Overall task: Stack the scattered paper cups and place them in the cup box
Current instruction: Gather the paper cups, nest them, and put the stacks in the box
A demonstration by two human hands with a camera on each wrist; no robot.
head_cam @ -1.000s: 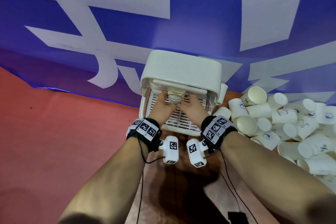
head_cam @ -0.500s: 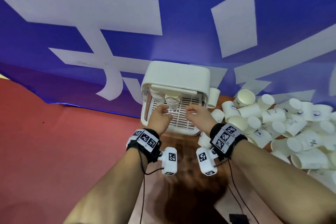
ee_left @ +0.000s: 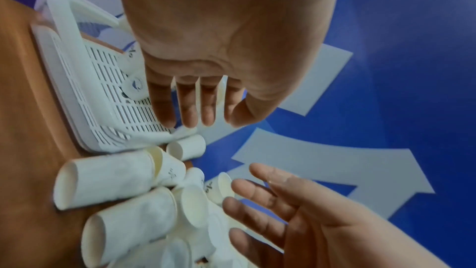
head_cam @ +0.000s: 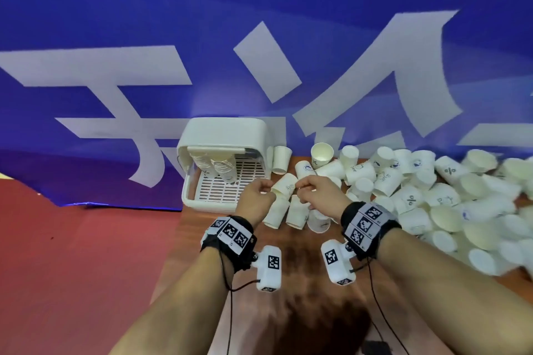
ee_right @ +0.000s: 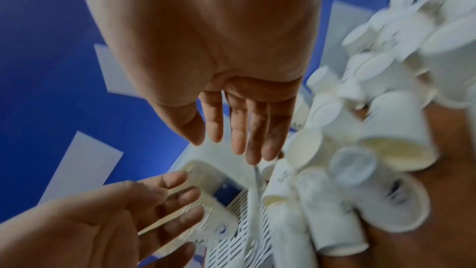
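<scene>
Forearms come first, both mine, each strapped with a black wristband carrying black-and-white square markers point(head_cam: 233, 234) and a small white camera block hanging under it. They reach out over the brown wooden bench point(head_cam: 302, 311).

Past the wrists, my left hand point(head_cam: 255, 201) and my right hand point(head_cam: 320, 194) float side by side above the bench, near each other but not touching. From the wrist views the fingers of both are stretched out and relaxed, palms turned toward one another, with nothing gripped in either. From the head view a white paper cup on its side point(head_cam: 284, 186) shows in the gap between them; I cannot tell whether a fingertip touches it.

Just under and beyond my hands lie three more white paper cups on their sides point(head_cam: 297, 213), close to the front right corner of the white plastic cup box with a slotted floor point(head_cam: 213, 196). The box sits at the bench's left end, its front open. Inside, at the back left, two stacks of nested paper cups point(head_cam: 215, 166) lean against each other.

To the right, a big loose heap of white paper cups point(head_cam: 418, 196) spreads along the bench, some upright, most tipped over.

Behind everything hangs a blue banner with large white characters point(head_cam: 259, 37), and to the left there is red floor point(head_cam: 72, 268).
</scene>
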